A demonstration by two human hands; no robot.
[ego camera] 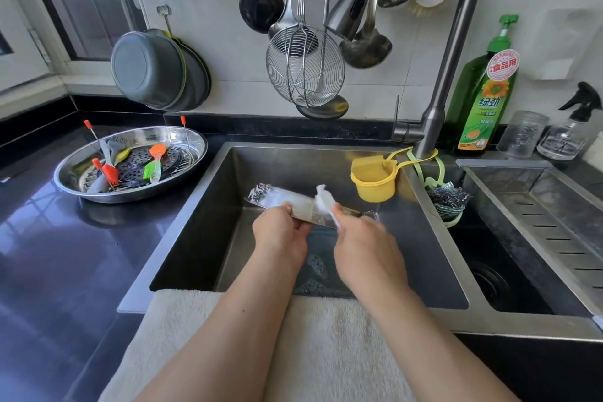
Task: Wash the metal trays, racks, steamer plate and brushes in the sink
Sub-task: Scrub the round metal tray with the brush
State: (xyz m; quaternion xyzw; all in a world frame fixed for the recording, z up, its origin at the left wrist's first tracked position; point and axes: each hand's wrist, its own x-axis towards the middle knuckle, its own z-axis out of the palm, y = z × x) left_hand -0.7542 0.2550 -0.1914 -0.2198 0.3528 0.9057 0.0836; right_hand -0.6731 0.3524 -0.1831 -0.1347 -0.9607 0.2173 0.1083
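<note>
Over the sink (202,225), my left hand (280,232) grips a flat shiny metal tray (277,197) by its near edge. My right hand (362,245) holds a white cloth or sponge (324,202) against the tray's right part. On the counter to the left stands a round metal tray (195,140) that holds a perforated steamer plate (176,160), a wire rack, and orange, red and green brushes (155,161).
A faucet (434,127) arcs over the sink's right side. A yellow cup (373,178) with a sponge hangs at the basin wall, next to a steel scourer (448,197). Green dish soap (483,98) stands behind. Utensils hang above. A towel (326,352) covers the front edge.
</note>
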